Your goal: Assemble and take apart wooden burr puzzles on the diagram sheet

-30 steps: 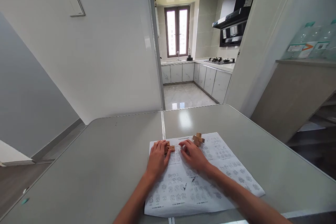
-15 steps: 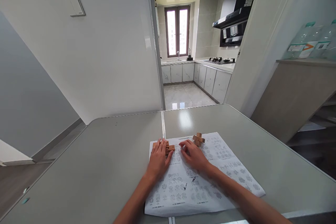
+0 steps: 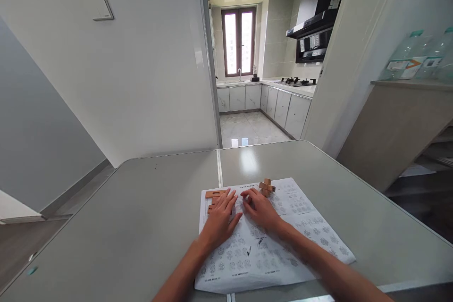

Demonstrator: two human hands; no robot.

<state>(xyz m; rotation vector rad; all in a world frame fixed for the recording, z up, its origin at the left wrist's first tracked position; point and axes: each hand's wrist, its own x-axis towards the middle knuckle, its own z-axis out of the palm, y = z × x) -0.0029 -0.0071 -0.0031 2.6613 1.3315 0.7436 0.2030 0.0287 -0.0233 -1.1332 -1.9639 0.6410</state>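
Observation:
A printed paper sheet [image 3: 283, 245] with rows of small diagrams lies on the grey table [image 3: 141, 217]. My left hand [image 3: 222, 219] rests on the sheet's upper left, fingers spread flat, partly over loose flat wooden puzzle pieces [image 3: 213, 195]. My right hand [image 3: 260, 208] lies beside it, fingers curled down onto the paper, its fingertips close to an assembled wooden cross-shaped puzzle [image 3: 266, 187] at the sheet's top edge. I cannot make out whether anything sits under the right fingers.
The table has a seam [image 3: 219, 170] down its middle and rounded far corners. A white wall [image 3: 123, 80] stands behind it on the left, a kitchen doorway [image 3: 247, 118] straight ahead. On the right a counter [image 3: 399, 122] carries plastic water bottles [image 3: 410, 59].
My left hand slid toward me and to the right, uncovering wooden pieces that now lie flat and apart at the sheet's corner. The right hand barely moved.

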